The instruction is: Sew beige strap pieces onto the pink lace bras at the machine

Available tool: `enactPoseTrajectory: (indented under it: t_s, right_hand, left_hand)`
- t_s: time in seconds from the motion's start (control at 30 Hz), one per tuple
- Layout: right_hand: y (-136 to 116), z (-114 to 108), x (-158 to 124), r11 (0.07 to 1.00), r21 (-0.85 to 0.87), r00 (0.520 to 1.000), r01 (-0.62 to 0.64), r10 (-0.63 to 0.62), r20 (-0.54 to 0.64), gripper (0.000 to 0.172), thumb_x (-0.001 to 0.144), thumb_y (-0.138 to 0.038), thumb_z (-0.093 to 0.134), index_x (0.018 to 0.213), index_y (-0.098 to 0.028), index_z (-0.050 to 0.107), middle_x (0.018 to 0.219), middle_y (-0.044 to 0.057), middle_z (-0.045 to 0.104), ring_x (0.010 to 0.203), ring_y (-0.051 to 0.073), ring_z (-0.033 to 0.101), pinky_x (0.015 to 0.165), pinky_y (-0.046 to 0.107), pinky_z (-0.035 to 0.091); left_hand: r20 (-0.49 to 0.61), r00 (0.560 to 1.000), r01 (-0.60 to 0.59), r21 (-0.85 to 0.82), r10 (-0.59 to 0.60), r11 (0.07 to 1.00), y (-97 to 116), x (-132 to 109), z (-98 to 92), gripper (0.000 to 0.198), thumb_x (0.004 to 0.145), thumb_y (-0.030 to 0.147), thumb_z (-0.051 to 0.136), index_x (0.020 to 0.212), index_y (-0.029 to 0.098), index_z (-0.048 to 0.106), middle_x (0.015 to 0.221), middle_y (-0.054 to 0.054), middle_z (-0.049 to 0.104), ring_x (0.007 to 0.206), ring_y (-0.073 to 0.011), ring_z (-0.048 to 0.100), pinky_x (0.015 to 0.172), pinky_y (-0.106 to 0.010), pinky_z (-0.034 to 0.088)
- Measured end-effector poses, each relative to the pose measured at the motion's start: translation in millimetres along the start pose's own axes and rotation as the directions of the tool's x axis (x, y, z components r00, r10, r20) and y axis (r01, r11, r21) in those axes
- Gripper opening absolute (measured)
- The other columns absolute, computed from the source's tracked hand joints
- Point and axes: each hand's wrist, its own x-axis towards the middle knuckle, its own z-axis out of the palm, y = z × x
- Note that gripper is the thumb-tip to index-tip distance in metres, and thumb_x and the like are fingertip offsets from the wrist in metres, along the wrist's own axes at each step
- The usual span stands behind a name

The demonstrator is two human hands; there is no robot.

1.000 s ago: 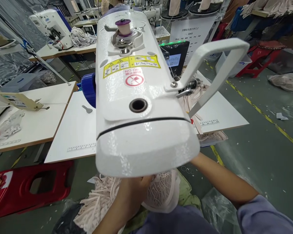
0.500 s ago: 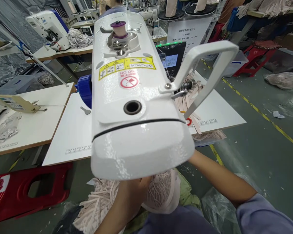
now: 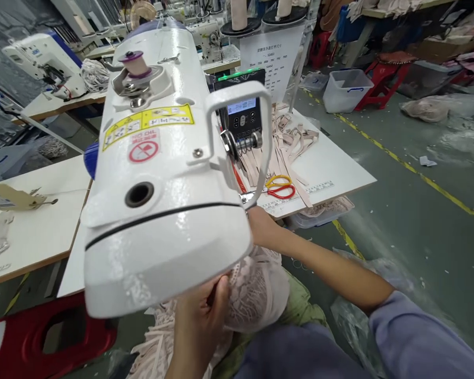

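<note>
The white sewing machine head (image 3: 169, 258) fills the middle of the view and hides whatever lies beneath it. Below its front end, my left hand (image 3: 205, 310) is closed, thumb and fingers pinching the edge of a pale pink lace bra (image 3: 256, 297). The bra's cup hangs down over my lap. My right hand (image 3: 263, 227) is beside the machine's right side, above the bra; its fingers are hidden behind the head. A heap of pale pink straps and fabric (image 3: 154, 337) lies below my left forearm.
On the white table (image 3: 339, 168) at right lie pale straps (image 3: 292, 142) and red-and-yellow-handled scissors (image 3: 280, 187). A control panel (image 3: 243, 113) stands behind the machine's lifting handle. A red stool (image 3: 98, 337) is at lower left. A clear bin (image 3: 345, 89) sits on the floor.
My view has swung, so the machine appears farther left and the scissors show fully. My right hand has come up beside the machine head. My left thumb now shows on the bra.
</note>
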Motion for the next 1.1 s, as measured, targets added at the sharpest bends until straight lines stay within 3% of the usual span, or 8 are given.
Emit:
enactPoseTrajectory:
  t_s: [0.37, 0.77, 1.0, 1.1]
  right_hand:
    - [1, 9, 1, 1.000, 0.019, 0.998, -0.010, 0.011, -0.064, 0.018, 0.086, -0.025, 0.060, 0.098, -0.016, 0.069, 0.114, 0.012, 0.063, 0.079, 0.020, 0.062, 0.067, 0.030, 0.048]
    - [-2, 1, 0, 0.998, 0.023, 0.998, -0.060, 0.061, -0.033, 0.012, 0.083, -0.024, 0.062, 0.093, -0.017, 0.065, 0.107, 0.008, 0.061, 0.073, 0.016, 0.054, 0.056, 0.027, 0.036]
    - [0, 2, -1, 0.995, 0.097, 0.998, -0.031, 0.036, -0.058, 0.014, 0.081, -0.019, 0.060, 0.094, -0.017, 0.065, 0.102, 0.007, 0.060, 0.071, 0.014, 0.052, 0.055, 0.026, 0.034]
    - [-1, 0, -2, 0.989, 0.146, 0.997, -0.031, 0.041, -0.064, 0.015, 0.080, -0.015, 0.059, 0.093, -0.016, 0.065, 0.099, 0.006, 0.060, 0.073, 0.015, 0.053, 0.058, 0.025, 0.037]
  left_hand:
    - [-0.090, 0.995, -0.033, 0.034, 0.036, 0.999, -7, -6, 6.7, 0.028, 0.093, 0.031, 0.052, 0.095, 0.024, 0.079, 0.091, -0.002, 0.080, 0.082, -0.0202, 0.077, 0.070, -0.024, 0.061]
    - [-0.016, 0.996, -0.091, 0.106, 0.093, 0.990, 2, -5, 4.5, 0.027, 0.094, 0.028, 0.050, 0.100, 0.022, 0.076, 0.096, -0.004, 0.080, 0.087, -0.0206, 0.076, 0.076, -0.026, 0.061]
    - [-0.098, 0.994, 0.054, 0.040, -0.050, 0.998, -4, -15, 13.0, 0.028, 0.095, 0.033, 0.050, 0.111, 0.022, 0.071, 0.103, -0.006, 0.078, 0.089, -0.0208, 0.074, 0.076, -0.028, 0.059]
    - [-0.148, 0.987, 0.082, 0.092, -0.068, 0.992, -8, -16, 14.6, 0.027, 0.096, 0.035, 0.051, 0.111, 0.021, 0.068, 0.091, -0.006, 0.076, 0.078, -0.0204, 0.072, 0.068, -0.029, 0.056]
